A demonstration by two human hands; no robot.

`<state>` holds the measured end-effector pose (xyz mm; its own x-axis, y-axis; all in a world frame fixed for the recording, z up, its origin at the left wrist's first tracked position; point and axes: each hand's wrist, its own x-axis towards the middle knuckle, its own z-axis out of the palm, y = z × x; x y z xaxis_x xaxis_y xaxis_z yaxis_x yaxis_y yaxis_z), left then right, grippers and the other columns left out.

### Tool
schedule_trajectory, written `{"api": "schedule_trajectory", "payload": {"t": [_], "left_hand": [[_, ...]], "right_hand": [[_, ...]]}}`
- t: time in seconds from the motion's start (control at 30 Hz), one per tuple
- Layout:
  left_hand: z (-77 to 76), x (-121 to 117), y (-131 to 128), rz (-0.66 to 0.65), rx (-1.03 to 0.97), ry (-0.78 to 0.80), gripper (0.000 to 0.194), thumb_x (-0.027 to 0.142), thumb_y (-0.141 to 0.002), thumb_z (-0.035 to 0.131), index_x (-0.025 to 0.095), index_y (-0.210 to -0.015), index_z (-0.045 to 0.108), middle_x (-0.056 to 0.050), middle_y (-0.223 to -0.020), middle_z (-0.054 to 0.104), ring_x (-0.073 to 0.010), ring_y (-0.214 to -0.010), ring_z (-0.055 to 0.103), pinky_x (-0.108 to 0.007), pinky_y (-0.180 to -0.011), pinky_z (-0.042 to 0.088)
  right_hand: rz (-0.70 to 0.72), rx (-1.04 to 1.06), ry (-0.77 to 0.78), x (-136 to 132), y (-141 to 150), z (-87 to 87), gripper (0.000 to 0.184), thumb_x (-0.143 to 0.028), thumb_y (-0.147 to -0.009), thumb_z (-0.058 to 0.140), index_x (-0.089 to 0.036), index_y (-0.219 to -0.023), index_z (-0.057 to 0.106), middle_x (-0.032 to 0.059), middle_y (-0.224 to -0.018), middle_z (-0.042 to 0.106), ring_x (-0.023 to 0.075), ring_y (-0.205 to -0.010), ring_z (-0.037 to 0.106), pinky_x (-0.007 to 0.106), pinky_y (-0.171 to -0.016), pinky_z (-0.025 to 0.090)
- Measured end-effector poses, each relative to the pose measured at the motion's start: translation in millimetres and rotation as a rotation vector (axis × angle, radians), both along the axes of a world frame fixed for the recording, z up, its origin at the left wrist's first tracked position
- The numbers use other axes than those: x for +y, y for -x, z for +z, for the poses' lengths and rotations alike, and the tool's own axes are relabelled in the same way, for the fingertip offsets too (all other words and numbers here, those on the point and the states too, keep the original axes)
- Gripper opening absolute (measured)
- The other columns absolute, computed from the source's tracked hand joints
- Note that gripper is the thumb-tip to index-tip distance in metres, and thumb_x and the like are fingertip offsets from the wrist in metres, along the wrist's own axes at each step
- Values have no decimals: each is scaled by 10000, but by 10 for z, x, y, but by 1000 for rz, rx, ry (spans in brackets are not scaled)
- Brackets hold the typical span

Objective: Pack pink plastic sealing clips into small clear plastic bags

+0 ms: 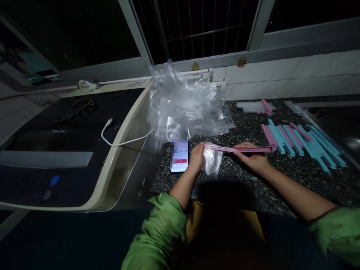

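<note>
Across the front of me a long, narrow pink strip (258,149) spans both hands, its kind unclear. The fingers of my left hand (197,155) are closed at its left end, where the strip looks thinner and paler. My right hand (254,159) grips it near the middle, thumb in front and fingers behind. Just below the strip, between the hands, a small clear plastic bag (212,161) lies on the speckled dark counter (174,182). I cannot tell whether the strip's left part is inside plastic. Several pink and light blue strips (298,138) lie side by side at right.
A heap of clear plastic bags (185,105) stands at the back. Left of my left hand lies a lit phone (180,155). A washing machine (64,150) with a white cable (126,143) takes up the left side. Small packaged pieces (253,107) lie by the wall.
</note>
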<state>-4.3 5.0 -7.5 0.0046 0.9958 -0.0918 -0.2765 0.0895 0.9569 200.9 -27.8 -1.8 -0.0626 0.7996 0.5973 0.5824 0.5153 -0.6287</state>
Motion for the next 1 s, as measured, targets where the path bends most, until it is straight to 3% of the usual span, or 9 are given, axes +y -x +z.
{"api": "schedule_trajectory", "payload": {"t": [0.2,0.4,0.7,0.83,1.0], "left_hand": [[97,-53,-9,-100,-204,54,224,338,-567,707,143,-660,645,7,-612,615,-114,-583,515,-231,-601,379],[136,-78,-4,-207,-190,99,258,182,-480,687,137,-730,647,7,-644,649,-113,-572,536,-227,-600,393],[103,-64,-14,-223,-210,78,312,163,-479,719,151,-775,622,23,-665,652,-100,-581,546,-214,-618,397],[124,-99,-17,-271,-216,40,350,220,-473,780,158,-784,630,18,-708,660,-104,-632,561,-221,-666,407],[135,-130,-27,-344,-264,-11,470,304,-460,833,170,-864,634,3,-792,673,-127,-732,589,-258,-779,412]], "right_hand": [[-31,5,-8,-5,-4,1,155,-386,-764,618,-240,-772,670,28,-769,676,195,-741,626,405,-752,535],[-58,-1,-37,-15,-16,13,146,-385,-776,610,-247,-780,657,26,-775,668,198,-750,623,413,-756,526],[-148,2,-111,13,-85,34,133,-374,-786,605,-249,-786,651,29,-777,674,205,-749,624,419,-758,518],[-229,33,-133,34,-118,35,141,-363,-794,594,-234,-788,652,38,-792,678,201,-763,632,397,-759,522],[-226,19,-93,34,-74,2,178,-385,-799,580,-222,-778,648,42,-796,685,199,-777,635,389,-779,518]]}}
